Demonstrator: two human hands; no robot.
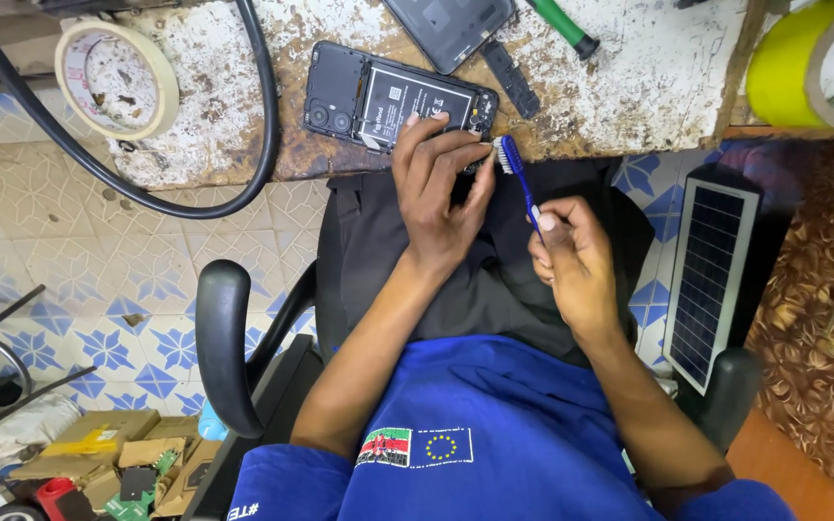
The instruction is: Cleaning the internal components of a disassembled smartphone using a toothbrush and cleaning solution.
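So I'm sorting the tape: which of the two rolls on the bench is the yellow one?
The yellow tape roll at the bench's right edge, partly cropped. The other, a cream masking tape roll, lies flat at the left, beside the black cable.

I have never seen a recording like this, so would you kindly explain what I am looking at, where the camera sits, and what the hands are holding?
There is no machine here: a seated person works with two bare hands, filmed by one camera worn on the head and looking down.

The left hand rests its fingers on an opened phone with its back cover off, lying at the edge of a worn, paint-flecked bench. The right hand holds a blue toothbrush, bristles close to the phone's corner.

Also on the bench: a roll of masking tape, a black cable, a second dark phone part, a green-handled tool and a yellow tape roll. A small solar panel leans by the chair.
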